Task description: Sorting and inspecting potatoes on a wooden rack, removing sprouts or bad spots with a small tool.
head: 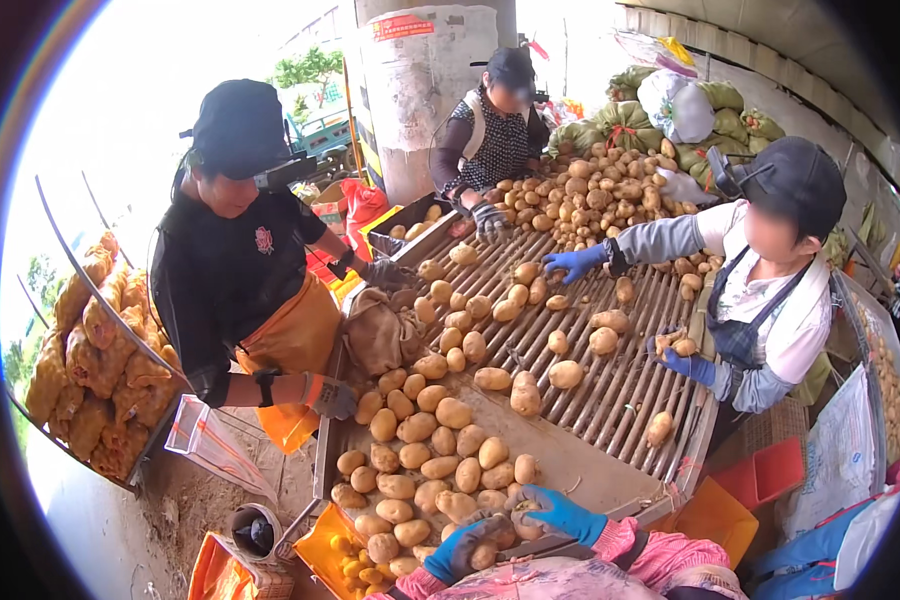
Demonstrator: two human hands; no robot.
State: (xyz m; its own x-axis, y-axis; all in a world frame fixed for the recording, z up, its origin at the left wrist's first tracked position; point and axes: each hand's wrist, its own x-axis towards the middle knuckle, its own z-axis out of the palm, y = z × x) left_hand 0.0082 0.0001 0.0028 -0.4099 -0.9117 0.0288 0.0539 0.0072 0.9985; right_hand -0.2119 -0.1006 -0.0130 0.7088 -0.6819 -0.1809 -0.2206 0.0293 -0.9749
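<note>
My left hand (461, 551), in a blue and grey work glove, curls around potatoes at the near edge of the sorting table. My right hand (559, 514), gloved the same way, has its fingers over a potato (526, 525) close beside it. Both pink sleeves come up from the bottom of the view. Ahead and to the left, many loose potatoes (439, 442) cover a flat wooden board (562, 450). Beyond the board is a rack of parallel bars (607, 375) with scattered potatoes on it.
Three co-workers stand around the table: one at left (232, 225), one at the far end (495, 127), one at right holding potatoes (765, 277). A potato heap (592, 187) and filled sacks (630, 127) lie behind. An orange-lined container (326, 540) holds small potatoes. A red bin (776, 472) sits at right.
</note>
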